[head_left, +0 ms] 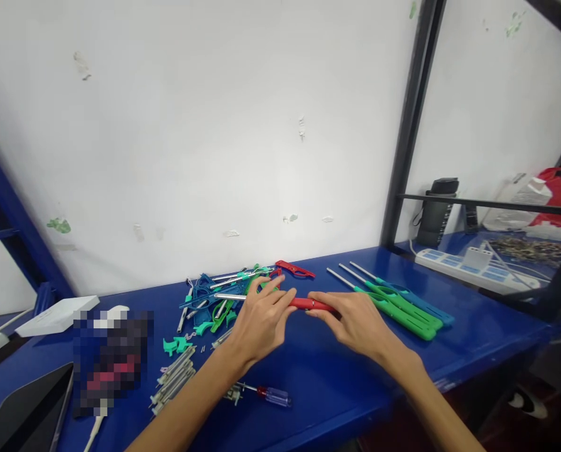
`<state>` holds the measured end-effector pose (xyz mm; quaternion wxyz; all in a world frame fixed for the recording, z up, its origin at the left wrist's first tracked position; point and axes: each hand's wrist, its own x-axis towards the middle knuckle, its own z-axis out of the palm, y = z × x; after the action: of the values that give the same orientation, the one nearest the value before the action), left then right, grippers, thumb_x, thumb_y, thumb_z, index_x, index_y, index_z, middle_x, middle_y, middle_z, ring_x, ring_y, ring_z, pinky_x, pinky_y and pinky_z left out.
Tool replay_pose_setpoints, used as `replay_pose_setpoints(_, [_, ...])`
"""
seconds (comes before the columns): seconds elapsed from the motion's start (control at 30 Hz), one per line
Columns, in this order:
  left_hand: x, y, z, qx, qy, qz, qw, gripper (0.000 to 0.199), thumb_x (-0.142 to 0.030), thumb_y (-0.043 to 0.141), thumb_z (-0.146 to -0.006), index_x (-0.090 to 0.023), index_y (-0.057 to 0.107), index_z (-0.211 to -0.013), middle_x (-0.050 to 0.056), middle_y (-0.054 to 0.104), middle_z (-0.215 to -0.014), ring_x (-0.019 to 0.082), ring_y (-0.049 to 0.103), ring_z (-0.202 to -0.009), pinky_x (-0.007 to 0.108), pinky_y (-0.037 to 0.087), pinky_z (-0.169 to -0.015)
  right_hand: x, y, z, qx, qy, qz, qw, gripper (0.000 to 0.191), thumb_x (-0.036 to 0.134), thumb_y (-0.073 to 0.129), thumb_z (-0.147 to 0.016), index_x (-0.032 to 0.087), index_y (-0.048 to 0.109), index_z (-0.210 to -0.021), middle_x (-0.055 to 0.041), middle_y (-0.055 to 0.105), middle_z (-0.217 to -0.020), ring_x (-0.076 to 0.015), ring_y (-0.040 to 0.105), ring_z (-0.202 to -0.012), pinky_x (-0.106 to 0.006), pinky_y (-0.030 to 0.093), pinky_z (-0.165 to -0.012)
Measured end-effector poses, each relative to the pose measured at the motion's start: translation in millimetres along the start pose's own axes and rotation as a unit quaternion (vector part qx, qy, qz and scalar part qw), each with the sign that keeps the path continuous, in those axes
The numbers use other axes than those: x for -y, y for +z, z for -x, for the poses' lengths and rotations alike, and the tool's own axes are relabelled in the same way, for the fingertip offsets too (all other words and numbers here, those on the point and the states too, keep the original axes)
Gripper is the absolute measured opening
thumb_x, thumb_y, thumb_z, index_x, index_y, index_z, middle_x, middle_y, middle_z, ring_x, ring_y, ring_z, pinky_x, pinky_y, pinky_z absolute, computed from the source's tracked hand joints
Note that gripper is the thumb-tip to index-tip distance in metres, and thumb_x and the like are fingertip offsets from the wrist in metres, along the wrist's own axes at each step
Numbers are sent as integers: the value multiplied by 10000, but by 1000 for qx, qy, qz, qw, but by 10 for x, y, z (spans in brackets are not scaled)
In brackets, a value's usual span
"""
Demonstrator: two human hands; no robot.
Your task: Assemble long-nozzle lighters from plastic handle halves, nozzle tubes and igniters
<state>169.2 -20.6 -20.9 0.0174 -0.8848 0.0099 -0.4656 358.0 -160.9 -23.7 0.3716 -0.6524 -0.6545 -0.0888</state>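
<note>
A long-nosed red lighter [303, 304] lies crosswise in my two hands over the blue table, its metal tube pointing left. My left hand [264, 317] is closed around the end near the tube. With thumb and fingers, my right hand [353, 320] grips the other end of the red body. My fingers cover much of the lighter. Just behind my left hand is a pile of lighter parts [209, 295]: blue and green casings, metal tubes and teal triggers. A loose red casing [295, 270] rests at the back. Finished-looking green lighters [400, 311] and a blue lighter [443, 314] lie right.
A purple-handled screwdriver [275, 396] and several metal-and-plastic inner pieces [173, 380] are near my left forearm. On the left are a dark tablet [30, 408] and a white box [56, 316]. A power strip [473, 270] and a dark bottle [436, 213] stand beyond the right frame post.
</note>
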Motion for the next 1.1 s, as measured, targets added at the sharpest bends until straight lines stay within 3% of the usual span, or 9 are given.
replay_pose_setpoints(0.1, [-69, -37, -2, -41, -33, 6, 999, 367, -112, 580, -964, -191, 691, -1305, 168, 705, -1312, 369, 568, -1321, 597, 417, -1082, 5, 5, -43, -50, 63, -53, 995, 372, 507, 609, -983, 228, 786, -1153, -115, 829, -1004, -302, 762, -834, -362, 508, -737])
replay_pose_setpoints(0.2, [-94, -60, -5, -79, -87, 44, 992, 226, -172, 552, -975, -178, 747, -1087, 144, 720, -1076, 312, 629, -1086, 516, 499, -962, 95, 20, -97, -65, 126, -150, 978, 475, 595, 503, -1023, 204, 728, -874, -54, 709, -671, -222, 647, -580, -323, 463, -593])
replay_pose_setpoints(0.3, [-98, -60, -12, -88, -161, 102, 978, 248, -248, 502, -1027, -173, 735, -987, 103, 705, -931, 256, 637, -908, 426, 528, -830, 251, 91, -128, -21, 155, -274, 949, 574, 657, 371, -1049, 219, 564, -732, -1, 574, -607, -146, 520, -480, -278, 414, -491])
replay_pose_setpoints(0.4, [-118, -44, -9, -83, -226, 165, 957, 302, -353, 498, -1060, -158, 719, -1127, 101, 735, -990, 233, 663, -864, 367, 536, -762, 405, 210, -133, 37, 163, -362, 917, 573, 689, 350, -1043, 208, 560, -813, 0, 590, -694, -124, 507, -501, -259, 419, -489])
replay_pose_setpoints(0.47, [-142, -30, -1, -84, -264, 202, 939, 376, -405, 444, -1091, -152, 699, -1201, 112, 751, -1063, 232, 688, -907, 364, 547, -813, 471, 291, -129, 85, 151, -396, 902, 590, 733, 403, -1009, 199, 580, -830, -14, 624, -723, -139, 556, -556, -269, 462, -545])
replay_pose_setpoints(0.57, [-181, -22, 0, -86, -304, 253, 914, 454, -440, 357, -1124, -162, 704, -1216, 121, 763, -1155, 239, 710, -1005, 383, 533, -949, 513, 387, -119, 150, 113, -414, 891, 615, 777, 490, -953, 187, 623, -842, -43, 675, -771, -183, 624, -691, -307, 511, -680])
replay_pose_setpoints(0.73, [-251, -64, -48, -71, -323, 325, 886, 464, -519, 437, -1095, -169, 733, -1164, 110, 795, -1097, 255, 730, -1020, 365, 538, -947, 530, 446, -88, 187, 71, -397, 896, 535, 698, 507, -992, 193, 682, -992, -35, 695, -869, -219, 636, -836, -332, 506, -807])
replay_pose_setpoints(0.93, [-289, -52, -46, -70, -341, 373, 860, 569, -621, 414, -1072, -150, 719, -1168, 94, 797, -869, 213, 716, -712, 338, 567, -781, 496, 436, -72, 190, 70, -366, 908, 470, 625, 501, -1021, 207, 677, -896, -33, 681, -862, -237, 640, -839, -331, 495, -803])
replay_pose_setpoints(1.1, [-285, -37, -41, -73, -349, 382, 853, 584, -648, 429, -1059, -164, 721, -1204, 86, 794, -871, 193, 708, -698, 305, 553, -741, 431, 478, -75, 189, 66, -342, 918, 483, 634, 491, -1019, 207, 676, -890, -37, 695, -874, -231, 622, -799, -323, 469, -749])
